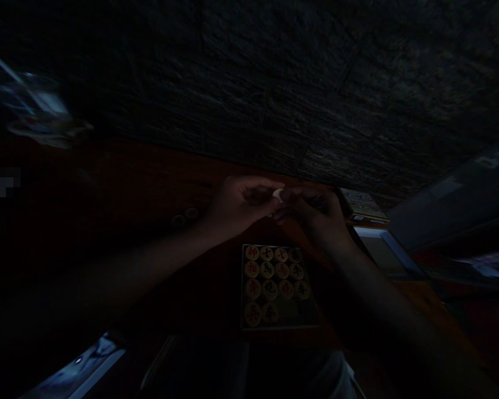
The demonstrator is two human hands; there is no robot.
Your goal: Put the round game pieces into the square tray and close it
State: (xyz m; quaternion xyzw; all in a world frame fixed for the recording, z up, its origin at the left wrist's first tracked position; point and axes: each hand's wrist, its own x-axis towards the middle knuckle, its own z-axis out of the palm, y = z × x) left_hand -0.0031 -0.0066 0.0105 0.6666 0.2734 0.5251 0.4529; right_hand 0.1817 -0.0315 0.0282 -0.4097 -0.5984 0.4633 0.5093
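Note:
The scene is very dark. My left hand (239, 208) and my right hand (314, 216) meet above a dark red table (120, 199), fingers pinched together around a small pale round game piece (278, 194). Just below them lies a square tray (311, 318) with several round wooden Chinese chess pieces (270, 277) in rows, marked with red and black characters. Its bottom right part is bare. Two more round pieces (185, 217) lie on the table left of my left hand.
A flat box or booklet (361, 205) and a pale rectangular lid or box (385, 252) lie right of my hands. A clear glass object (37, 108) stands far left. A dark stone wall (274, 83) rises behind the table.

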